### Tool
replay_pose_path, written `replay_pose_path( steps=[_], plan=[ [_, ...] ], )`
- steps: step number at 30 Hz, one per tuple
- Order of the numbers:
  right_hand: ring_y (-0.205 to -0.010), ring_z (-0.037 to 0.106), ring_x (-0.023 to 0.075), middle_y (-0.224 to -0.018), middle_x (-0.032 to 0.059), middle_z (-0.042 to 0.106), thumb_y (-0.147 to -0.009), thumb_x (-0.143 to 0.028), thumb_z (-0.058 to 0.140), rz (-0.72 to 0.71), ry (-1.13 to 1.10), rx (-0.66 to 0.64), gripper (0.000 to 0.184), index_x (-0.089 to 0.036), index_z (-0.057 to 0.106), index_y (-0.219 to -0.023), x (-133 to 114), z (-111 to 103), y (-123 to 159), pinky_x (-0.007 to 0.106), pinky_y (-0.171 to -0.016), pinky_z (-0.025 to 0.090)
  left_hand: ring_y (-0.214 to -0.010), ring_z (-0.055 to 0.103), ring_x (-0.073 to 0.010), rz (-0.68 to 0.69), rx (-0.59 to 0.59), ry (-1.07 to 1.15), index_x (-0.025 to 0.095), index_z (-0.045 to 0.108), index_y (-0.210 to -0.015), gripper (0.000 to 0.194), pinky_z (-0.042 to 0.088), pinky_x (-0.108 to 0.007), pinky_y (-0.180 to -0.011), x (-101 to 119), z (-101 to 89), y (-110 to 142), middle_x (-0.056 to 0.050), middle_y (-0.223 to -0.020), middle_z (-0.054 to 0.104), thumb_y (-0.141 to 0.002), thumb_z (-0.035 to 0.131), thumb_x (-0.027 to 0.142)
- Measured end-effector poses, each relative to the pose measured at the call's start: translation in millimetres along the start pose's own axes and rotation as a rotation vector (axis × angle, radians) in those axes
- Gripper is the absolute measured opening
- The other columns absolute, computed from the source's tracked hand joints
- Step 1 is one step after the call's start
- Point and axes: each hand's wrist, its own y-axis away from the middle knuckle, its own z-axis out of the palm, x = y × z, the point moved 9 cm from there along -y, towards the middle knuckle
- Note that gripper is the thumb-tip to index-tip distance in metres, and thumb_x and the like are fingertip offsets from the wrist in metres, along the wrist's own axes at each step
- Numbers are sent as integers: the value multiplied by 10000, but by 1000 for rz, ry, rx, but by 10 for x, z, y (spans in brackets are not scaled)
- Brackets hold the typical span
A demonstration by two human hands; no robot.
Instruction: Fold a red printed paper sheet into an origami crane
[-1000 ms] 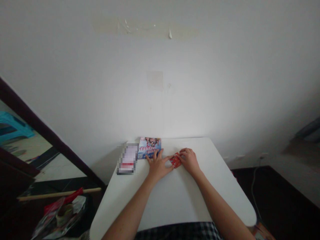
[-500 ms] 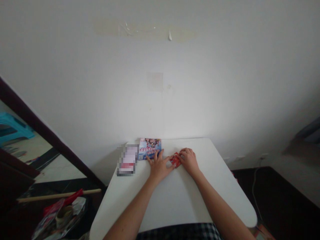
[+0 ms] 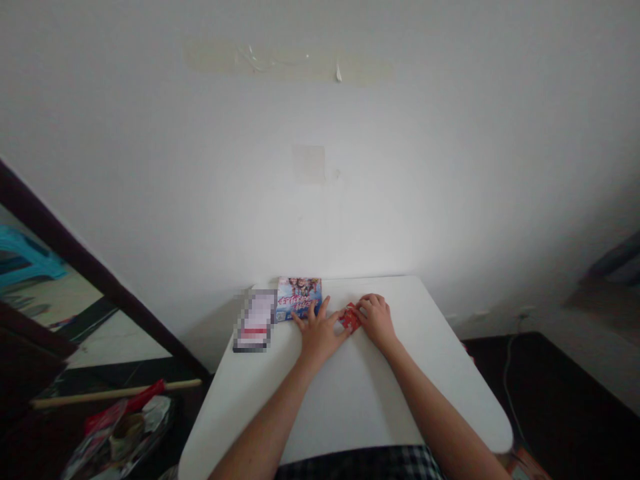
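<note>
A small piece of red folded paper (image 3: 351, 319) with pale marks lies low over the white table (image 3: 350, 393), between my two hands. My left hand (image 3: 319, 340) has its thumb and index finger at the paper's left edge, while its other fingers fan out. Those spread fingers reach the lower edge of a colourful printed booklet or packet (image 3: 299, 293). My right hand (image 3: 379, 320) curls over the paper's right side, its fingertips on it. Part of the paper is hidden under these fingers.
Left of the booklet lies a blurred-out phone (image 3: 255, 321). The wall (image 3: 400, 167) rises right behind the table. On the floor to the left are a wooden stick (image 3: 115, 393) and a bag of mixed items (image 3: 123, 437); a cable (image 3: 507, 373) hangs on the right.
Both hands stay at the red paper, with only slight finger movement; the right hand has shifted very slightly. The view has moved a little.
</note>
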Motion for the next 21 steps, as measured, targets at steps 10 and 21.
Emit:
replay_pose_path(
  steps=[10,21],
  plan=[
    [-1173,474,263,-1156,68,631,-911,-365,640,13,1,0,132,-268,719,-955,2,8,-29,403,-982,408,-1454,243,-427,-11,0,15,489,641,-1261,521,29,-813,-1099,-25,15,-15,37,-1631,328,-803,553,721],
    [-1172,477,254,-1168,65,632,-923,-378,622,39,-2,2,144,-277,721,-950,-9,-13,-25,386,-971,404,-1472,219,-435,-33,-31,-9,516,599,-1300,548,78,-829,-1081,-55,63,-15,38,-1645,293,-805,526,739]
  ],
)
